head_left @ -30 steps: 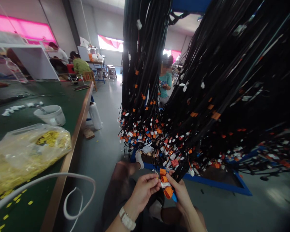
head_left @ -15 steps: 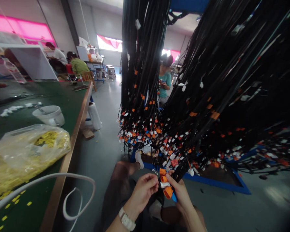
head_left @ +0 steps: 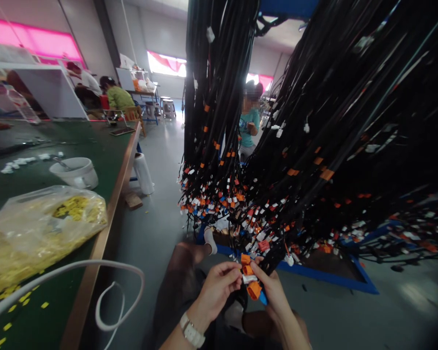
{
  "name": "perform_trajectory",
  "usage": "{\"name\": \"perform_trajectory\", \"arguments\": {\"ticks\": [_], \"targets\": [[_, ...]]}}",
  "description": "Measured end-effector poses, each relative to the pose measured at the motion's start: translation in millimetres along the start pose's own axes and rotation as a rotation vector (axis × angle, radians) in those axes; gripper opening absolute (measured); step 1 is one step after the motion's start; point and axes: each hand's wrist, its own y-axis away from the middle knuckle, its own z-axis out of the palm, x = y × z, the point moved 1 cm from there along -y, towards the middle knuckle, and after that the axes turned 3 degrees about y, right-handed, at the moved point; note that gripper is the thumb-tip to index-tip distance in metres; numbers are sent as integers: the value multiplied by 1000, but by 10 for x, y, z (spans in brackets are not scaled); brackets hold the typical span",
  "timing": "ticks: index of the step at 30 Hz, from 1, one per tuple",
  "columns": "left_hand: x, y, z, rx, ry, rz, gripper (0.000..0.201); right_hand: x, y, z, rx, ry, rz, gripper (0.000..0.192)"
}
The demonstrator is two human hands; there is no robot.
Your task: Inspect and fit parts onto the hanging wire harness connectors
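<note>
My right hand is closed around a bunch of wire connectors at the low end of a black harness. Orange connectors, a white connector and a blue connector stick out on its left side. My left hand is pinched, thumb against fingers, right at the edge of the orange and white connectors. Whatever lies between those fingertips is too small to make out. Thick bundles of black wire harnesses hang in front of me, their lower ends crowded with white, orange and red connectors.
To the left, a green-topped table carries a clear bag of yellow pieces, a white cup and a white cable. A blue-framed rack base sits under the harnesses. One person sits beyond them; others work further left.
My left hand has moved slightly right, and its fingertips are now closer to the connectors. My right hand stays in place with the bunch.
</note>
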Motion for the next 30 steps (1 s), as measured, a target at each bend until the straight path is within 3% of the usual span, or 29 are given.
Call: {"name": "perform_trajectory", "arguments": {"ticks": [14,23,30], "targets": [[-49,-24,-36,39,-54,14,28,31,13,-7,-10,-11,2,35],[69,21,52,117,-537,172,20,38,52,37,-9,-49,-1,36],[168,51,60,101,-913,286,13,7,66,26,-75,-28,51,34]]}}
